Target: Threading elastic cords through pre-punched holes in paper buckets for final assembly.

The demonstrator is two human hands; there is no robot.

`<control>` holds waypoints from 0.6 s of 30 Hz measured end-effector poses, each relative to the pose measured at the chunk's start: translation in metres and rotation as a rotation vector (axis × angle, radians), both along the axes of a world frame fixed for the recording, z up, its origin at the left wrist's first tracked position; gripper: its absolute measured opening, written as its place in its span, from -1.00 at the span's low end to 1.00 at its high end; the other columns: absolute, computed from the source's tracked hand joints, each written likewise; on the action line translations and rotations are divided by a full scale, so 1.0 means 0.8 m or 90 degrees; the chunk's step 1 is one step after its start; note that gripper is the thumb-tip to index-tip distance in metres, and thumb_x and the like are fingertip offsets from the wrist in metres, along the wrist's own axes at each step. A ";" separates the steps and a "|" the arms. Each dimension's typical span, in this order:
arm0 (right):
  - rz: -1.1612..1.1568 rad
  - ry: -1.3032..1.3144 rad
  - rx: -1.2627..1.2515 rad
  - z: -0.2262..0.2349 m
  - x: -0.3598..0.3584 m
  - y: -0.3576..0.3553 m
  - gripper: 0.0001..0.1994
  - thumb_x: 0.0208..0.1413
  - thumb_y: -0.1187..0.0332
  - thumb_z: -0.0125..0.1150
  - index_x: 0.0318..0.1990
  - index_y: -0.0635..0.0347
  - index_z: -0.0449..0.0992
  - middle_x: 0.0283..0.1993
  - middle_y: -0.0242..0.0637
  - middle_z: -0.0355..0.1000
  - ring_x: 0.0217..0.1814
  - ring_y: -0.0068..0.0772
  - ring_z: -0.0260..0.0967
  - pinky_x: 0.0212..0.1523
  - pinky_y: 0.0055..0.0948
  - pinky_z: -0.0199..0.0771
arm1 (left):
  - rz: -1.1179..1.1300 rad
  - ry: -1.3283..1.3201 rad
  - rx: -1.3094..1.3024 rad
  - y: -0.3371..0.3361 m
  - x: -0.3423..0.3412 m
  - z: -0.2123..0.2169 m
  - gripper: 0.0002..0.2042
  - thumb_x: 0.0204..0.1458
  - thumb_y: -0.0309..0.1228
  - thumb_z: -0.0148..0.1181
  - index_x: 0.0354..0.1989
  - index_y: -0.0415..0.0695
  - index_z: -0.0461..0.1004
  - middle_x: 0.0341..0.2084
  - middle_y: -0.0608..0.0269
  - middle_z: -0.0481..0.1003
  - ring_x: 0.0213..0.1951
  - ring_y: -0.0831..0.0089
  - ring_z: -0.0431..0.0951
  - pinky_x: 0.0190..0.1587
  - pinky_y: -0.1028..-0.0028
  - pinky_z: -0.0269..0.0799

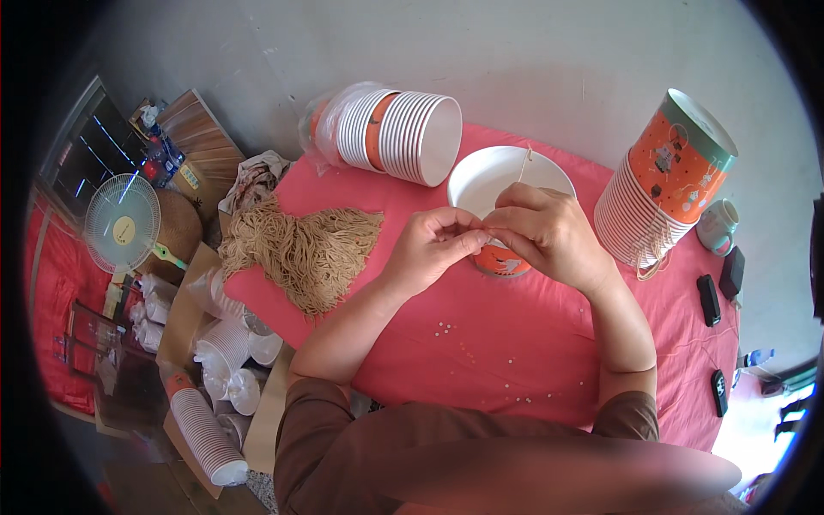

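Observation:
In front of me, my left hand (435, 246) and my right hand (549, 233) meet at their fingertips, both closed in a pinch. A thin tan string (525, 161) rises above my right hand, which seems to grip it; what lies between the left fingertips is too small to make out. Just beyond and beneath the hands stands a white paper bucket (481, 165) with an orange printed outside, partly hidden by them. A heap of tan strings (313, 253) lies on the table to the left of my left forearm.
Nested paper buckets (412, 133) lie on their side at the back. A tall upside-down stack (665, 184) stands right, tan strings hanging on it. Beyond are a mug (717, 227) and remote control (719, 393). White dots dot the red tablecloth (403, 352). A carton (268, 421) of cups stands left.

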State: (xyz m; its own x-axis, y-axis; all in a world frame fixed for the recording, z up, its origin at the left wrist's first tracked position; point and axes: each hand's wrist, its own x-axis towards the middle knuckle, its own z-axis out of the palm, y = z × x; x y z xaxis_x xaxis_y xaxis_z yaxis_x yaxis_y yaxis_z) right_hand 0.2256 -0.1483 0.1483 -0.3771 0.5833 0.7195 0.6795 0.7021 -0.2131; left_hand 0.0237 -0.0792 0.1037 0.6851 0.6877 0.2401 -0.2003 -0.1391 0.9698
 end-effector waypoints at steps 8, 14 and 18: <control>-0.006 -0.007 0.005 -0.001 -0.002 0.001 -0.91 -0.06 0.42 0.36 -0.37 0.15 0.59 -0.36 -0.33 0.50 -0.40 -0.22 0.51 -0.40 -0.26 0.49 | -0.029 -0.008 -0.028 0.000 -0.001 -0.003 -0.85 0.19 -0.51 0.21 -0.14 -0.32 0.55 -0.33 0.29 0.58 -0.27 0.62 0.57 -0.19 0.55 0.56; 0.026 0.102 -0.159 -0.002 0.000 -0.001 -0.95 0.02 0.49 0.32 -0.35 0.22 0.57 -0.40 -0.28 0.52 -0.38 -0.23 0.53 -0.35 -0.28 0.50 | -0.009 -0.034 0.016 0.000 0.002 -0.008 -0.86 0.15 -0.51 0.26 -0.16 -0.29 0.54 -0.38 0.36 0.56 -0.35 0.69 0.53 -0.28 0.63 0.50; 0.045 0.187 -0.310 -0.005 -0.001 0.000 -0.96 0.11 0.50 0.24 -0.30 0.28 0.54 -0.40 -0.19 0.53 -0.37 -0.28 0.52 -0.33 -0.33 0.47 | 0.014 -0.016 0.065 -0.005 0.002 -0.007 -0.92 0.15 -0.53 0.25 -0.25 -0.27 0.53 -0.42 0.42 0.53 -0.39 0.75 0.48 -0.36 0.67 0.42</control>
